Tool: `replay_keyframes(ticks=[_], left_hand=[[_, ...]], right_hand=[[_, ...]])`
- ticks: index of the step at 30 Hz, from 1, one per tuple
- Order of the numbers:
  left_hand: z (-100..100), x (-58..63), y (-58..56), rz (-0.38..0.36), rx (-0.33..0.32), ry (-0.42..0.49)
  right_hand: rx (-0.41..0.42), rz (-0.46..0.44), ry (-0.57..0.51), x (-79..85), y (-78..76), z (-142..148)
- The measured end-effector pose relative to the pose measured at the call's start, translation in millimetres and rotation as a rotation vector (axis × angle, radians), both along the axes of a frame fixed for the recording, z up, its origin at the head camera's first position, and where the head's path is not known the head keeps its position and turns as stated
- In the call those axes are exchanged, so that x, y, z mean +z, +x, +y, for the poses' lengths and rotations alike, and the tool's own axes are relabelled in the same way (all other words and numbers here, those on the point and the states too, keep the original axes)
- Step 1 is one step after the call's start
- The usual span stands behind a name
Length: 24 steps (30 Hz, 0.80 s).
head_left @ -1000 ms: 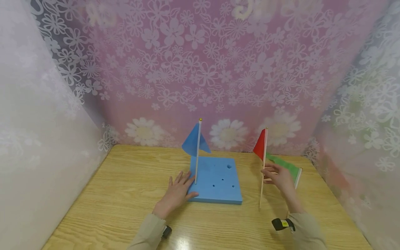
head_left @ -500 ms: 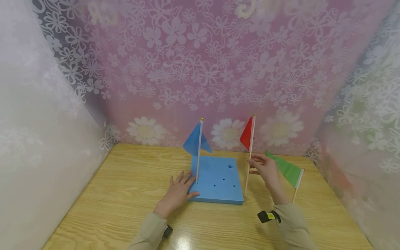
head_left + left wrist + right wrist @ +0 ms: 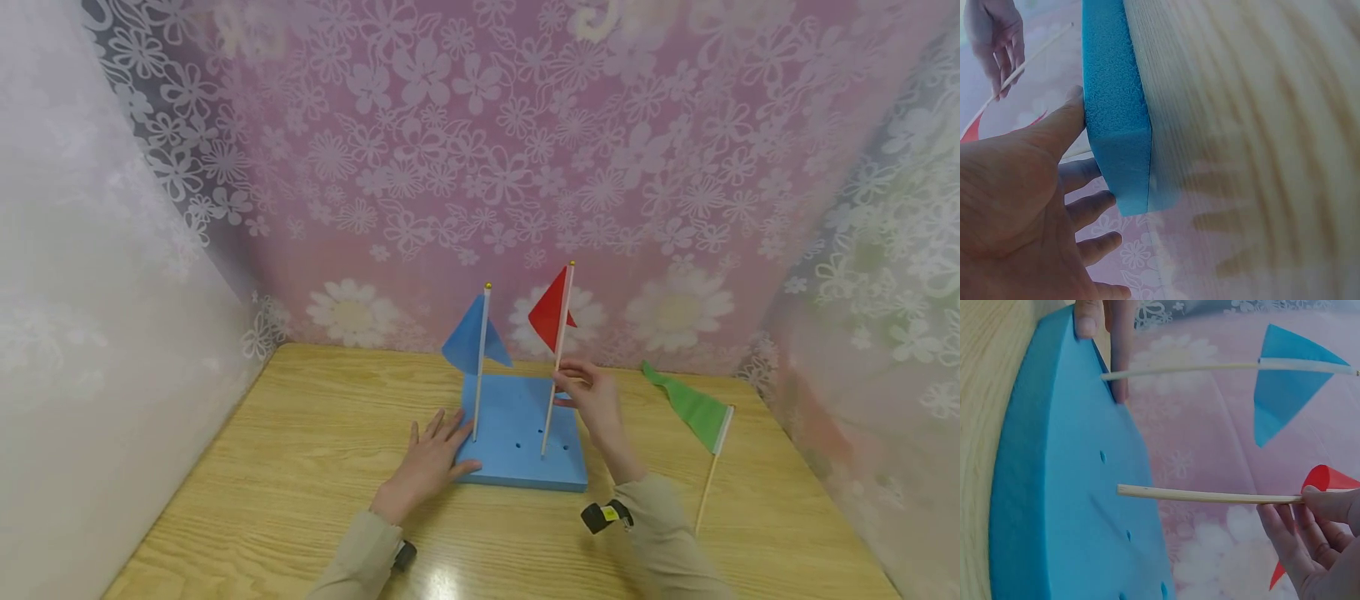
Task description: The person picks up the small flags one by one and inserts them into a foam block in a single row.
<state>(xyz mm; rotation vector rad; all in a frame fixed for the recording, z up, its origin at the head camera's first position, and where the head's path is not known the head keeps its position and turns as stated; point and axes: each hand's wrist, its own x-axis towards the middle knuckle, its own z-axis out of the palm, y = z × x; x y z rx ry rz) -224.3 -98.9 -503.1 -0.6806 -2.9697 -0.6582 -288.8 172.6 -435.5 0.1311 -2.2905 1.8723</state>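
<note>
Red flag (image 3: 550,310) pinched in my right hand (image 3: 596,408), block (image 3: 495,465) below; left hand (image 3: 423,467) spread against block; tilted stick (image 3: 549,421) could miss holes (image 3: 517,445).

Take the block (image 3: 502,412) as the clock's centre, 12 pointing away from the person. The left hand (image 3: 427,462) blocks the edge at 8 to 9 o'clock, with the blue flag (image 3: 467,337) upright just beside it. The right hand (image 3: 592,408) obstructs 2 to 3, its sleeve (image 3: 660,525) crossing 4 to 5. A free lane runs between the blue pole and the held red flag (image 3: 550,312), whose lower tip is apart from the block. Bare table (image 3: 322,400) gives room at 10 and 6; the green flag (image 3: 693,410) lies well out at 3; the wall (image 3: 450,208) bounds 12.
</note>
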Motion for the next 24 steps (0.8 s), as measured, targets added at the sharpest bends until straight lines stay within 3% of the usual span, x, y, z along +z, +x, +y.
replay_keyframes(ticks=[8,15,21,24], left_hand=[[0.6,0.2,-0.7,-0.006,0.003,0.0],[1.2,0.0,-0.8,-0.01,0.01,-0.005],[1.2,0.2,-1.0,-0.013,0.01,0.003],[1.0,-0.3,-1.4,-0.01,0.009,0.003]], right_hand=[[0.057,0.084,-0.055,-7.4,-1.9,-21.0],[0.101,0.146,-0.01,11.4,16.0,-36.6],[0.097,0.197,-0.004,-12.7,2.2,-36.4],[0.104,0.207,-0.006,-16.8,1.5,-36.6]])
